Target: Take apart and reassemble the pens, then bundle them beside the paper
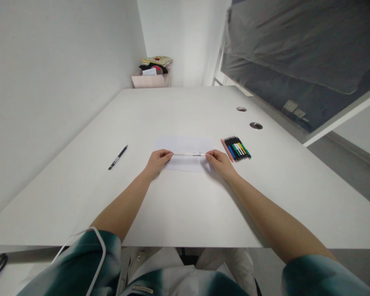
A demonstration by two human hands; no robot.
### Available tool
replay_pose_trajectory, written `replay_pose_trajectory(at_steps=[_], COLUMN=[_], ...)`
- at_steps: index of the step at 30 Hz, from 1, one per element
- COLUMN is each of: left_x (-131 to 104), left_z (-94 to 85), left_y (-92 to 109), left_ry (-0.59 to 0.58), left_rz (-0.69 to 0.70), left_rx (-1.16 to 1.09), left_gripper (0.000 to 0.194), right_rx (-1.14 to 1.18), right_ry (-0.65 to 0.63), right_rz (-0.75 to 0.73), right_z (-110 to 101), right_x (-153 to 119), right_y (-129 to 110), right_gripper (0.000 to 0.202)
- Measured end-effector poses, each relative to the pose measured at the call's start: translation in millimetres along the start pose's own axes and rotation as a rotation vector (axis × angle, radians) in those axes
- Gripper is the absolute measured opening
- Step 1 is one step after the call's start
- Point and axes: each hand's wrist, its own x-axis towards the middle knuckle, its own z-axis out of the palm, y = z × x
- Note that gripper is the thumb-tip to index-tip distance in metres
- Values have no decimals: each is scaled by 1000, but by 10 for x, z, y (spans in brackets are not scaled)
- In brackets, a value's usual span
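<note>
A thin white stick, like a pen refill point(189, 154), stretches level between my two hands over a sheet of white paper point(185, 144). Its left end is pinched in the fingers of my left hand point(159, 160). My right hand point(218, 161) pinches the other end, over the right side of the sheet. To the right of my right hand lies a row of several pens point(238, 149), mostly black with coloured parts, with a pink one at its left edge. A single dark pen point(118, 157) rests at an angle to the left of my left hand.
The white table point(185, 205) runs back from me. Two round metal-rimmed holes point(255, 126) point(241, 109) are at its right side. Beyond the far edge stands a pink box point(148, 81) with cloth items. A wall borders the left; a grey-covered bed point(299, 41) is at the right.
</note>
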Motion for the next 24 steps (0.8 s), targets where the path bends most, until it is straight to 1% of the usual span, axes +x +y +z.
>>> replay_pose_trajectory(at_steps=[5, 11, 19, 24], left_x=[-8, -9, -16, -9], left_z=[1, 8, 6, 3], left_y=[20, 26, 39, 22], left_ry=[3, 12, 3, 2], left_rz=[-1, -12, -10, -5], left_rx=[15, 23, 12, 13], left_gripper=[36, 40, 35, 36], right_rx=[-23, -46, -46, -41], right_ry=[4, 0, 3, 6], right_rz=[-6, -2, 12, 11], right_z=[5, -5, 0, 3], right_x=[-1, -9, -7, -8], right_y=[-4, -46, -43, -47], right_gripper=[31, 31, 31, 31])
